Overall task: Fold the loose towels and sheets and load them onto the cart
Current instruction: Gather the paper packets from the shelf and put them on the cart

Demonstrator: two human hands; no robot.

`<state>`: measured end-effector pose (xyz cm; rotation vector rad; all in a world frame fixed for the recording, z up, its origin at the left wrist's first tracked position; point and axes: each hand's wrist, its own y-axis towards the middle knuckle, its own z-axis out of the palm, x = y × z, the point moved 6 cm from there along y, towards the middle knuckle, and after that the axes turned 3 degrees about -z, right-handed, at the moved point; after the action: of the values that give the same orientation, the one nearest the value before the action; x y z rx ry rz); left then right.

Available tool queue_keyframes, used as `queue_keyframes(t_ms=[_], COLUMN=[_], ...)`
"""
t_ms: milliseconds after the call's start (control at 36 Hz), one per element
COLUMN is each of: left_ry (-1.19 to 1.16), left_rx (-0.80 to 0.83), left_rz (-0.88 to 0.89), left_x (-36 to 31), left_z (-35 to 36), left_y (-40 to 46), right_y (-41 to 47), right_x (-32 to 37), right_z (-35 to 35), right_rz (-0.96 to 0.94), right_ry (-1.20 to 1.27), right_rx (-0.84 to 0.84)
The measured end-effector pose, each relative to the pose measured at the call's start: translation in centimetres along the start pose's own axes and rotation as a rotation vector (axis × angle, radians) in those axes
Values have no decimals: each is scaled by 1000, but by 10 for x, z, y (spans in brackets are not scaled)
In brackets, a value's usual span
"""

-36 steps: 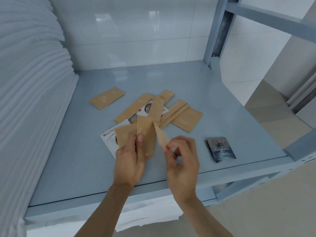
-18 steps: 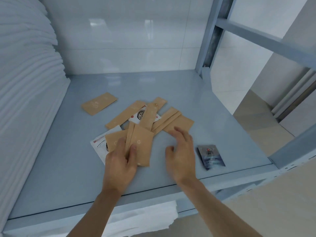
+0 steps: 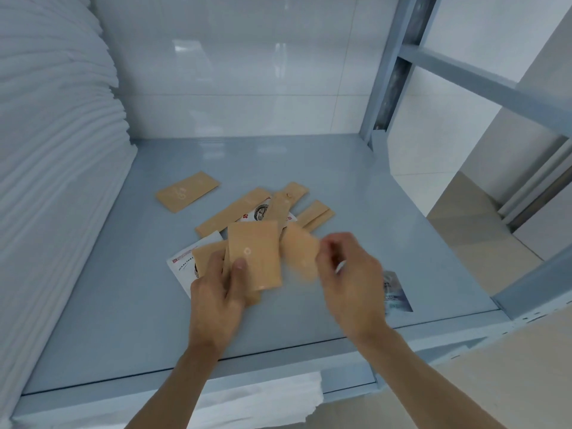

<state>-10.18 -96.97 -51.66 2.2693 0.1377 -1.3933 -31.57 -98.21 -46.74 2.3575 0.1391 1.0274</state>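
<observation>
- Holding a small bunch of brown paper packets (image 3: 253,255), the left hand (image 3: 216,292) keeps them fanned out just above the shelf (image 3: 108,305), thumb pressed on the front one.
- One more brown packet (image 3: 299,254) is pinched in the right hand (image 3: 349,283). That hand is blurry, so I think it is moving fast, maybe to add this packet to the bunch.
- More brown packets (image 3: 280,209) lie in a loose heap on the blue shelf, a bit past the hands. One brown packet (image 3: 187,191) sits alone, off to the left.
- Some white packets (image 3: 182,264) peek out from under the heap, and a dark shiny sachet (image 3: 394,292) lies near the right hand.
- A tall stack of folded white towels or sheets (image 3: 52,187) fills the left side of the shelf. More white cloth (image 3: 263,400) shows on the level below.
- So lots of folding looks done. I see no loose towel and no cart, so I can't tell how much is left.
- Right now the person is picking up little packets, not folding.
</observation>
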Motion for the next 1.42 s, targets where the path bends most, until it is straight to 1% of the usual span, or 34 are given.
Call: queue_keyframes(t_ms=[56, 111, 139, 194, 306, 389, 472, 528, 583, 694, 750, 778, 861, 917, 1000, 1056, 1139, 1250, 1333, 1361, 1417], left_ry=[-27, -46, -49, -50, -94, -107, -159, -159, -241, -418, -490, -505, -457, -453, -500, -533, -537, -564, -504, -418, -114], left_rx=[-17, -19, -19, -23, 0, 36, 80, 146, 195, 187, 199, 207, 232, 287, 359, 395, 420, 406, 403, 398, 385], left_rz=[-25, -46, -47, -40, -95, -122, -141, -154, -213, -369, -449, -462, -385, -352, -395, -439, -450, -473, -517, -502, -367], left_x=[4, 8, 9, 9, 14, 17, 13, 4, -6, -17, -20, -23, -32, -34, -30, -30, -33, -39, -38, -37, -37], left_z=[-1, -1, -1, -1, 0, 2, 3, 7, 9, 5, 1, -1, -7, -7, -5, -3, 5, 25, 45, 51, 57], left_y=[2, 2, 2, 2, 3, 3, 2, 6, 9, 11, 4, 1, -8, -14, -22, -26, -32, -40, -47, -47, -45], right_y=[1, -3, -5, -12, -21, -23, -16, -5, 4, 12, 13, 13, 10, 6, -1, -3, -3, 2, 12, 15, 19], right_x=[-9, -13, -14, -14, -21, -31, -28, -16, -5, 15, 22, 25, 35, 36, 37, 35, 22, 7, 2, -1, -6], right_z=[-7, -2, 1, 8, 13, 13, 14, 15, 21, 37, 41, 42, 47, 51, 55, 57, 56, 53, 42, 37, 30], right_rz=[300, 545, 622, 684, 698, 640, 454, 313, 231, 195, 154, 122, 33, 22, -41, -94, -68, -13, -68, -89, -139], right_ry=[322, 547, 620, 670, 662, 546, 345, 249, 197, 255, 259, 238, 187, 239, 292, 252, 138, 64, 30, 21, -28], right_rx=[-110, -126, -108, -65, -40, -37, 7, 43, 92, 165, 154, 147, 192, 242, 368, 456, 514, 628, 686, 684, 685])
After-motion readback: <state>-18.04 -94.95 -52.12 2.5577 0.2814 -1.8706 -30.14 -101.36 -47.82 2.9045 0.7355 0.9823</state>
